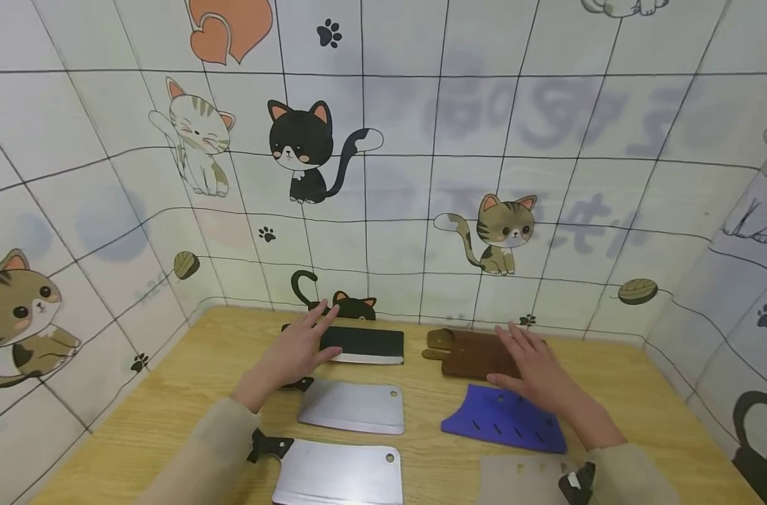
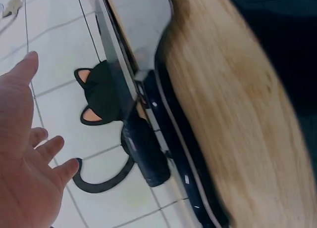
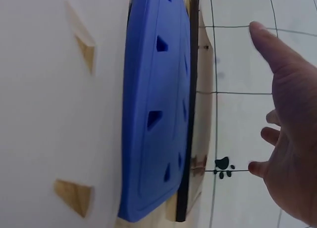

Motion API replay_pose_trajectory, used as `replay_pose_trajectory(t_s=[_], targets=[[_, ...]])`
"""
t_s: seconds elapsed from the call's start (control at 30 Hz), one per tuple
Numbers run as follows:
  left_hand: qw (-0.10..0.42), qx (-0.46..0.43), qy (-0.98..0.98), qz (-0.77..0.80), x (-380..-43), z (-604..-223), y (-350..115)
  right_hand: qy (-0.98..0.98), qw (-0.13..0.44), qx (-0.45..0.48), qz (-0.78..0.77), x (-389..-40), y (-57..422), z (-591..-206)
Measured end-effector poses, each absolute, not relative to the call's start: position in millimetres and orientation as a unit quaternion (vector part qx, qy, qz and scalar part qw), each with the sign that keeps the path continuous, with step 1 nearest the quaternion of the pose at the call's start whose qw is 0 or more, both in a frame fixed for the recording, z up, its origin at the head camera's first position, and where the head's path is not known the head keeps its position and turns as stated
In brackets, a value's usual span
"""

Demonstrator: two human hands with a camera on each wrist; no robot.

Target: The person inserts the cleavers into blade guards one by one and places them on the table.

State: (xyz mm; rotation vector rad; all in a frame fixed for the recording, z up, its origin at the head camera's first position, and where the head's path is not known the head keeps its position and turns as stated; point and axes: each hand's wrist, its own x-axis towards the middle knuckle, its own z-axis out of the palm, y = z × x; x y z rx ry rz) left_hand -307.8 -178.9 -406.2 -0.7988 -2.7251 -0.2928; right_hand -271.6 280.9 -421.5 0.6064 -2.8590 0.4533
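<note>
My left hand is held with straight, spread fingers over the handle end of the farthest cleaver, which has a dark blade and pale edge. Nearer lie two silver cleavers, a middle one and a front one, both with black handles. My right hand, its fingers also straight, overlaps the right end of a brown leather-like sheath. In front of that is a slotted blue sheath, then a whitish sheet-like piece with triangular holes. Neither hand grips anything; wrist views show both apart from the objects.
The wooden tabletop carries the cleavers in a left column and the sheath-like pieces in a right one. White sheeting with grid lines and printed cats stands behind and at both sides. A small black-and-white object overlaps the right sleeve.
</note>
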Motion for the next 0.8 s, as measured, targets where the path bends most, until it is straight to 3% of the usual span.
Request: replay_pose_trajectory(t_s=[0.3,0.8], targets=[[0.056,-0.259,-0.932,-0.248,-332.7,-416.2,-202.2,-0.952,0.062,0.197,0.225,-282.7,287.1,-432.0],[0.017,-0.208,-0.917,-0.34,-369.2,-428.3,-217.4,-0.964,0.03,0.185,0.189,-323.1,296.8,-441.9]])
